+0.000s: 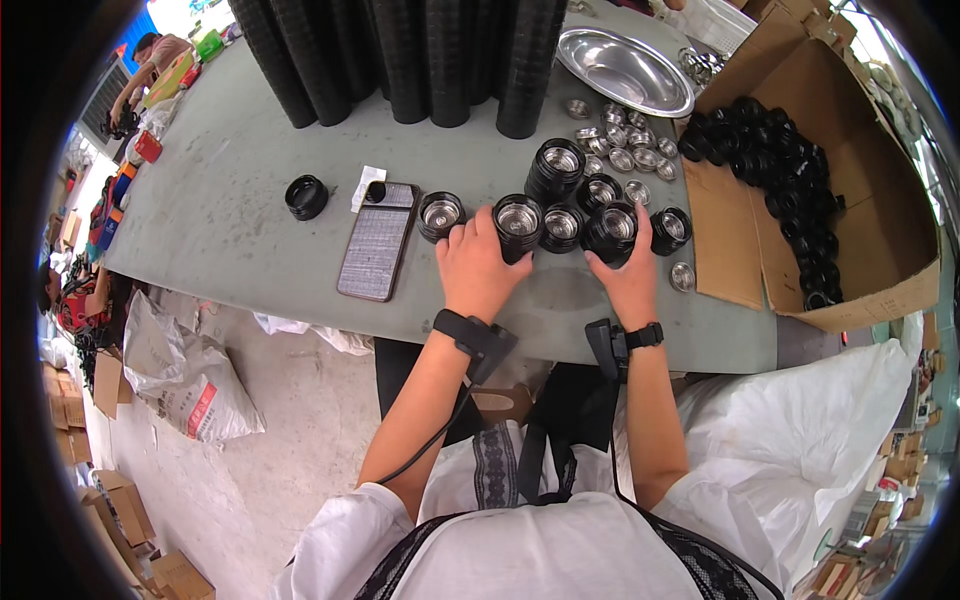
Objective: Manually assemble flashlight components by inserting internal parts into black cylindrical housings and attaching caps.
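Hands: our left hand [478, 262] grasps one black cup [518, 222], right hand [625, 275] grasps another black cup [612, 228], both directly ahead, mouths upward.

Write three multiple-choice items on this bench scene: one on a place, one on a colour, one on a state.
1. Where does the smartphone lie?
A. left of both hands
B. inside the cardboard box
C. in the steel bowl

2. What colour are the tall stacked rings at the table's far edge?
A. white
B. black
C. red

3. What is the left hand doing?
A. hanging off the table
B. resting flat on the phone
C. gripping a black cup with a metal insert

Answers: 1 A, the phone sits left of the left hand; 2 B, the stacks are black; 3 C, fingers wrap the cup, while the right hand grips another cup.
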Available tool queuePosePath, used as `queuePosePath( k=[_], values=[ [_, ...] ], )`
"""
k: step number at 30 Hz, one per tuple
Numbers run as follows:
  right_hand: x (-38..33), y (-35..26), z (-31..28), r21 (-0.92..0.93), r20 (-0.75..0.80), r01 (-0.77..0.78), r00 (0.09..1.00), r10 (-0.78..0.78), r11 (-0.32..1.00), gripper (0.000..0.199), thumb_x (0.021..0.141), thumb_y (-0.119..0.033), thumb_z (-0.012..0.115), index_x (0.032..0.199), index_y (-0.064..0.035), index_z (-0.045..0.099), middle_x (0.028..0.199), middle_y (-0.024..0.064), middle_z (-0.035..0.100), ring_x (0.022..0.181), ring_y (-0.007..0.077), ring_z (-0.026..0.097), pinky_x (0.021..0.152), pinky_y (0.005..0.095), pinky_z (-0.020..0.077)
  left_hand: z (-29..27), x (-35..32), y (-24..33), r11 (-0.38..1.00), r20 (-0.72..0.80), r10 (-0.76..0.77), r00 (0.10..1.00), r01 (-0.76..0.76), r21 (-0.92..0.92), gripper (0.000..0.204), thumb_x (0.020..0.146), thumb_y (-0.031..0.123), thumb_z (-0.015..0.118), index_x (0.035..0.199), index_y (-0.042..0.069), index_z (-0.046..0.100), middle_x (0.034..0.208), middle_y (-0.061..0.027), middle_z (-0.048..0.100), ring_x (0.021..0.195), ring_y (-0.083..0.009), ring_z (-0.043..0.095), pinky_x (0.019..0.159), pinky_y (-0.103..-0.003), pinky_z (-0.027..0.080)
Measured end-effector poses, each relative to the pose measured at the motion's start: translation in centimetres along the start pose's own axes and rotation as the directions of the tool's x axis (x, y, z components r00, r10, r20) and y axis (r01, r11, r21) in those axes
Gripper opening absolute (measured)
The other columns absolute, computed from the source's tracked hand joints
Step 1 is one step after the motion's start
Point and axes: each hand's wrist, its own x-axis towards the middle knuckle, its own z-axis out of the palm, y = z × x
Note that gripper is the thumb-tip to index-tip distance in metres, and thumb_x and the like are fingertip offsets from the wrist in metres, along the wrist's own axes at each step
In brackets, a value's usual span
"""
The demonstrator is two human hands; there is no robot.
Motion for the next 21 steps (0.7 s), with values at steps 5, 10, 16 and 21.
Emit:
queuePosePath(
  k=[5,10,16,21],
  values=[
    [0.1,-0.1,-0.2,0.027,-0.002,-0.057,0.998,0.057,0.998,0.1,0.067,-0.009,0.079,0.147,-0.0052,0.02,0.137,0.0223,0.044,0.124,0.032,0.048,0.102,0.039,0.0405,0.4,0.4,-0.9,0.988,0.107,-0.022,0.994,0.037,-0.147,0.074,0.059,0.029,0.084,0.119,-0.001,0.051,0.099,-0.0157,0.063,0.096,-0.0335,0.058,0.081,-0.044,0.046],
    [-0.6,-0.5,-0.5,0.045,-0.068,-0.057,0.996,0.06,0.997,0.1,0.07,-0.006,0.077,0.149,-0.0049,0.015,0.141,0.0193,0.038,0.124,0.0277,0.047,0.102,0.0364,0.0409,-0.2,-0.1,-1.6,0.956,0.029,0.019,0.999,-0.009,-0.294,0.072,0.057,0.025,0.085,0.116,-0.001,0.053,0.097,-0.0169,0.063,0.094,-0.0351,0.058,0.081,-0.043,0.048],
    [-0.2,-2.8,-0.7,0.384,-0.056,-0.035,0.997,0.061,0.923,0.104,0.068,-0.007,0.08,0.149,-0.0031,0.014,0.135,0.0185,0.044,0.121,0.0259,0.05,0.102,0.0358,0.0417,-4.4,1.2,-3.0,0.945,-0.22,-0.037,0.975,-0.038,-0.325,0.07,0.057,0.023,0.085,0.114,-0.003,0.054,0.095,-0.02,0.063,0.088,-0.0375,0.059,0.077,-0.044,0.048],
    [1.3,-3.8,2.0,0.295,-0.001,0.031,0.999,-0.032,0.955,0.098,0.069,-0.017,0.08,0.146,-0.0011,0.022,0.133,0.0206,0.047,0.118,0.0312,0.053,0.1,0.0389,0.0427,-4.4,3.7,-5.4,0.985,-0.065,-0.14,0.988,0.132,-0.109,0.067,0.059,0.031,0.084,0.112,0.0,0.055,0.093,-0.0168,0.065,0.091,-0.0353,0.059,0.078,-0.045,0.045]
  ],
)
